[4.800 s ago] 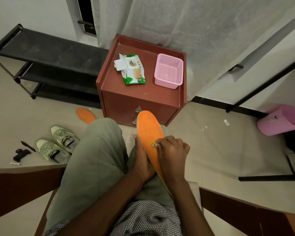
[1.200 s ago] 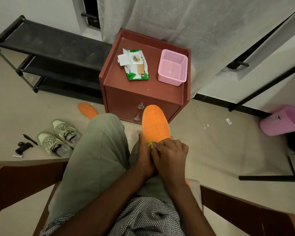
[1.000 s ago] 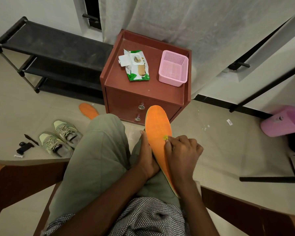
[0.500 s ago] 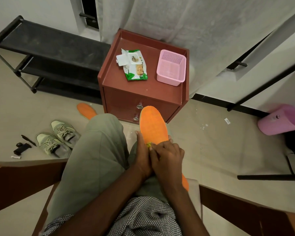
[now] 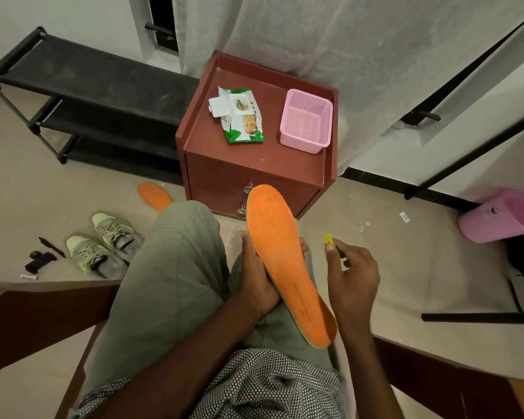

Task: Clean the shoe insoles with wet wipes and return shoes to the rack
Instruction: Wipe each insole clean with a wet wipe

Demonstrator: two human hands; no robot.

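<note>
Head view, reading from the left: a black three-tier shoe rack [image 5: 82, 95] stands against the wall with its shelves bare. On the floor in front of it lie a few small dark items [image 5: 41, 258], and just to their right a pair of pale green shoes [image 5: 103, 246] sits side by side, laces up. Beyond the shoes, a second orange insole [image 5: 153, 195] lies flat on the floor, partly hidden behind the person's knee. A reddish-brown cabinet [image 5: 254, 164] serves as the worktop; on it a pack of wet wipes [image 5: 239, 116] lies with its flap open, and a pink basket [image 5: 306, 120] stands to its right, apart from the pack. Nearer the camera, the left hand [image 5: 256, 273] is grasping an orange insole [image 5: 285, 261] from underneath at its middle, thumb at one edge and fingertips showing past the other, so the insole slants with its toe end up toward the cabinet drawers and its heel down over the lap. The right hand [image 5: 353, 273] is off the insole, just beside its right edge, its grip pinching a small yellow scrap [image 5: 328, 238] between thumb and fingertip. At the far right a pink bin [image 5: 502, 214] lies on the floor by the wall.
</note>
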